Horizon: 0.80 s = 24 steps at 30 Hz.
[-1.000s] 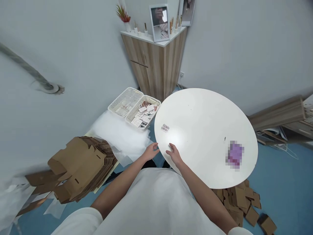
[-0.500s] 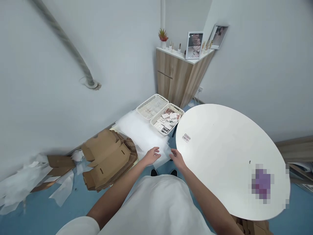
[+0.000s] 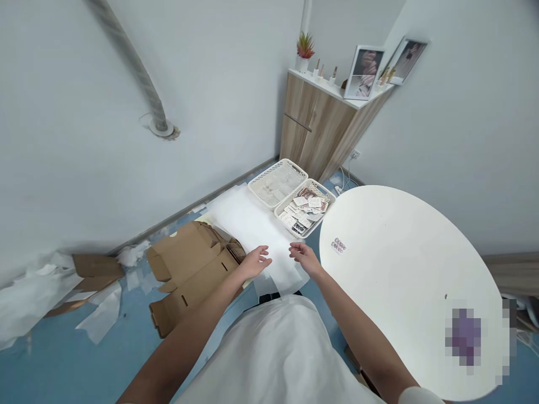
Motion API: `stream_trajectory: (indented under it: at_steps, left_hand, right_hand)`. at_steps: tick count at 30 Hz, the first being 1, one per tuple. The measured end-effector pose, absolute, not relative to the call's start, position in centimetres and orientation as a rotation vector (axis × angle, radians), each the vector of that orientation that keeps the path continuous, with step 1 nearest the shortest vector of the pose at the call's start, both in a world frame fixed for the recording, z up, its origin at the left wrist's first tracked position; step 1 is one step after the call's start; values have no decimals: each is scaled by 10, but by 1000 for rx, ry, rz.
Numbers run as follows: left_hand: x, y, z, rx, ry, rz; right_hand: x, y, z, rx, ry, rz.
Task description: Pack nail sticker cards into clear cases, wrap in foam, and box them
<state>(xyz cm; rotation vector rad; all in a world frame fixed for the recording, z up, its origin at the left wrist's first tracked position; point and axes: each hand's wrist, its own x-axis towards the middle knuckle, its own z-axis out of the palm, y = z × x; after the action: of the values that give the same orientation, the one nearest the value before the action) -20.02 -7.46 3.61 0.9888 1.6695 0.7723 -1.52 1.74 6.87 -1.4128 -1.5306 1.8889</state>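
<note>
My left hand (image 3: 256, 262) and my right hand (image 3: 304, 257) are held out in front of my body, apart from each other. Both have their fingers loosely spread, and nothing is in either. Below and beyond them lies a pile of thin white sheets (image 3: 240, 216) on the floor. At its far end are two white plastic baskets. The right basket (image 3: 286, 227) holds many small cards (image 3: 309, 203); the left basket (image 3: 259, 197) holds clear, flat items I cannot make out. Flattened brown cardboard boxes (image 3: 189, 247) lie left of my left hand.
A round white table (image 3: 391, 252) stands at my right, with a small set of false nails (image 3: 338, 246) and a pixelated purple patch on it. A wood-grain cabinet (image 3: 324, 123) fills the corner. Crumpled white wrapping (image 3: 37, 292) lies on the blue floor at far left.
My view has shifted and tilted, so the table and baskets sit further right. Both hands stay open and empty. My feet, visible before, are now mostly hidden.
</note>
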Motion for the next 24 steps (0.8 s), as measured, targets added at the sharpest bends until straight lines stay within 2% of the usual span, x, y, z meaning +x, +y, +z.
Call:
stream_trajectory:
  at_steps: [13, 19, 24]
  left_hand:
    - [-232, 5, 44, 902, 1745, 843]
    - [-235, 61, 56, 967, 1857, 929]
    - [-245, 100, 43, 953, 1901, 918]
  right_hand:
    - [-65, 104, 49, -1332, -1593, 1933]
    - [-87, 138, 38, -1380, -1718, 1798]
    - [-108, 175, 32, -1328, -1828, 1646]
